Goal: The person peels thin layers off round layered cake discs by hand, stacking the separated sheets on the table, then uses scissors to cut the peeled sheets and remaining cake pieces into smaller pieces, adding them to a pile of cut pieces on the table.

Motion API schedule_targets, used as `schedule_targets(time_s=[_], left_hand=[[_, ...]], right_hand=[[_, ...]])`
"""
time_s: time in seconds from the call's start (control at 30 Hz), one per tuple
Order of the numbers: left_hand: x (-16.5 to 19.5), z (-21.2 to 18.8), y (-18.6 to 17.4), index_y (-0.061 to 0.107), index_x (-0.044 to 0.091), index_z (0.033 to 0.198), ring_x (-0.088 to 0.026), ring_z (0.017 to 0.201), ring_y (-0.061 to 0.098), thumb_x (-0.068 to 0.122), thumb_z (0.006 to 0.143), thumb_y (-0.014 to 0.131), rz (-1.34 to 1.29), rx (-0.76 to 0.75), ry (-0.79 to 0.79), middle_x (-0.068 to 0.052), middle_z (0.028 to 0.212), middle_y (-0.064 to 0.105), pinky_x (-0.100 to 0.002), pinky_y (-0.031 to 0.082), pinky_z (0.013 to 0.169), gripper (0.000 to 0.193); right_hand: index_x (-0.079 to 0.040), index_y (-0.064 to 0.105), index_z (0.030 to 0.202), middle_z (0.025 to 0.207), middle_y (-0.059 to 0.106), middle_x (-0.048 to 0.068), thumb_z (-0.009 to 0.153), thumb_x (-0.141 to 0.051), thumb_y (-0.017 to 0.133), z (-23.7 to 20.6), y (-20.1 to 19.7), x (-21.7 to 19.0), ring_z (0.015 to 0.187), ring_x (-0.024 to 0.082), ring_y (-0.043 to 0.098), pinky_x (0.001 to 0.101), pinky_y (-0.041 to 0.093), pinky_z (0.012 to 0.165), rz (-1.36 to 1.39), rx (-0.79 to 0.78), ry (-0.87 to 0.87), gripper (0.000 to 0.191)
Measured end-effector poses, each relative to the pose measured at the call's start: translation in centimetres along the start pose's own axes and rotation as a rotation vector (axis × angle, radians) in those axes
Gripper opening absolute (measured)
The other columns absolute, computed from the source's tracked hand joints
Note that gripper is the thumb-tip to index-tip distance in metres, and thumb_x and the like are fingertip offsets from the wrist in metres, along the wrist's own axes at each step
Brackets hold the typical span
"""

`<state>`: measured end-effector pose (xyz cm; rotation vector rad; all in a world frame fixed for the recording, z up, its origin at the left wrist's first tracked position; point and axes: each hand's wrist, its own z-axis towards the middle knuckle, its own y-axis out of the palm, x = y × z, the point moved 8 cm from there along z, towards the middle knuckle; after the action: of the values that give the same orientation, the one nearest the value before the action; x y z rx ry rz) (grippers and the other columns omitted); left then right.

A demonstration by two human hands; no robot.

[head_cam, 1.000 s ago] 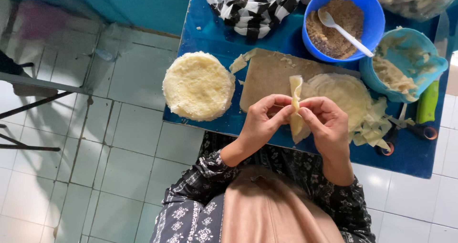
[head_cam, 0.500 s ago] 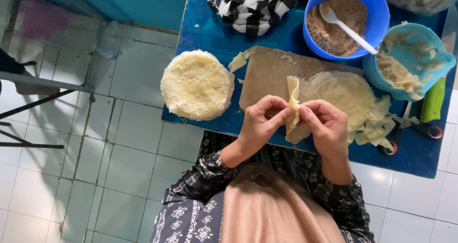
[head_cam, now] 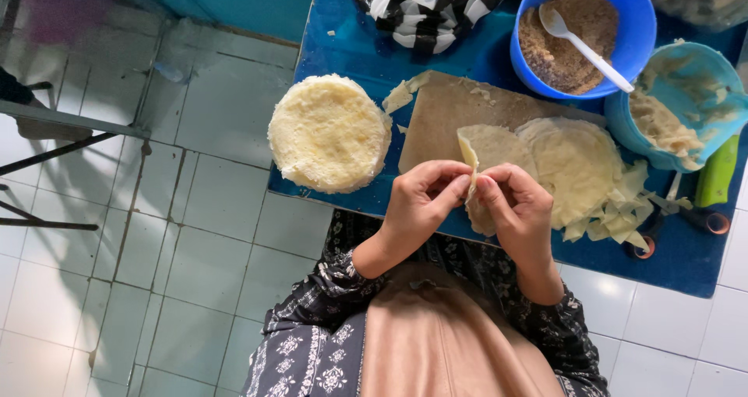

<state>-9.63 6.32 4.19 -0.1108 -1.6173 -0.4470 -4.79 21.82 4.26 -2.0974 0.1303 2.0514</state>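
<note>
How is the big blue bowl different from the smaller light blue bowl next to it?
The big blue bowl is darker and wider, and it holds brown crumbs with a white spoon. The light blue bowl is smaller and paler, smeared with pale dough, and has no spoon. Both are round and stand on the blue table.

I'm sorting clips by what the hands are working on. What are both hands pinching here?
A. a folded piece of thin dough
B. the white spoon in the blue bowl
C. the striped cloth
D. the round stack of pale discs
A: the left hand and right hand meet over the wooden board and pinch the edge of a folded piece of thin dough between their fingertips.
</note>
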Motion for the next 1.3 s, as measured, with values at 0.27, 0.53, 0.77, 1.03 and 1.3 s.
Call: schedule_targets(time_s=[0.27,0.53,0.77,1.03,1.3], left_hand=[[-1.2,0.2,-0.1,0.071,-0.002,0.104,-0.007,0.082,0.072,0.013,0.1,0.07,0.002,-0.009,-0.057,-0.004,0.089,0.075,-0.023,0.06,0.074,0.015],[-0.9,0.1,-0.3,0.07,-0.001,0.103,-0.006,0.084,0.072,0.011,0.098,0.071,0.05,0.012,-0.019,-0.004,0.09,0.076,-0.022,0.059,0.073,0.013],[-1.3,0.0,-0.2,0.071,-0.001,0.103,-0.006,0.082,0.07,0.011,0.098,0.072,0.058,0.007,-0.042,-0.004,0.089,0.075,-0.022,0.058,0.07,0.012],[-1.4,0.0,-0.2,0.067,0.0,0.102,-0.006,0.085,0.071,0.009,0.097,0.073,0.037,0.005,-0.015,-0.003,0.092,0.075,-0.022,0.06,0.075,0.011],[-1.1,-0.1,-0.2,0.065,0.001,0.104,-0.008,0.088,0.073,0.008,0.097,0.073,0.042,0.012,0.035,-0.004,0.094,0.075,-0.023,0.061,0.077,0.012]], right_hand=[[0.002,0.067,0.109,0.091,0.068,0.0,0.103,-0.005,0.066,-0.2,0.2,-0.2,0.079,0.002,0.059,0.0161,0.046,0.069,0.045,-0.028,0.016,0.01],[0.003,0.067,0.107,0.094,0.071,0.003,0.1,-0.002,0.068,-0.3,0.5,-0.5,0.083,0.004,0.065,0.0172,0.051,0.073,0.073,-0.032,0.037,0.009],[0.004,0.069,0.107,0.093,0.069,0.001,0.102,-0.002,0.067,-0.2,0.4,-0.5,0.082,0.003,0.062,0.017,0.049,0.071,0.025,-0.005,0.004,0.007],[0.003,0.067,0.109,0.095,0.069,0.001,0.098,-0.001,0.069,-0.5,0.3,-0.3,0.085,0.004,0.064,0.0169,0.05,0.074,0.066,-0.007,0.02,0.011],[0.003,0.068,0.107,0.097,0.067,0.0,0.101,-0.001,0.068,-0.5,0.5,-0.8,0.085,0.004,0.062,0.0173,0.05,0.075,0.029,0.009,-0.022,0.007]])
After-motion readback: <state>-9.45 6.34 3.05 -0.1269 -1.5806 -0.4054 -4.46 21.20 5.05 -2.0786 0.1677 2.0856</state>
